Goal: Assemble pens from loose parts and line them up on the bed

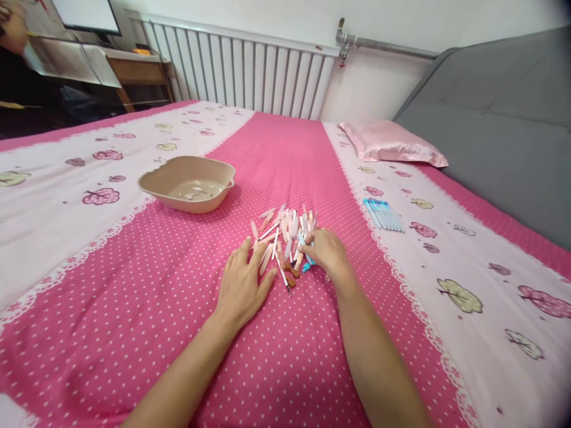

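A loose heap of pens [285, 235], mostly pink and white with a few blue ones, lies on the pink polka-dot bedspread [285, 356]. My left hand [243, 285] rests flat beside the heap's left edge, fingers stretched out and touching the nearest pens. My right hand [328, 251] is at the heap's right edge, fingers curled down onto a blue pen [307, 266]. A separate neat row of blue pens [382, 214] lies on the bedspread to the right.
A beige plastic basin [190, 184] sits to the left behind the heap. A pink satin pillow [390, 142] lies by the grey headboard [499, 119]. A white radiator [241, 65] lines the far wall. A person sits at the far left by a desk [134, 68].
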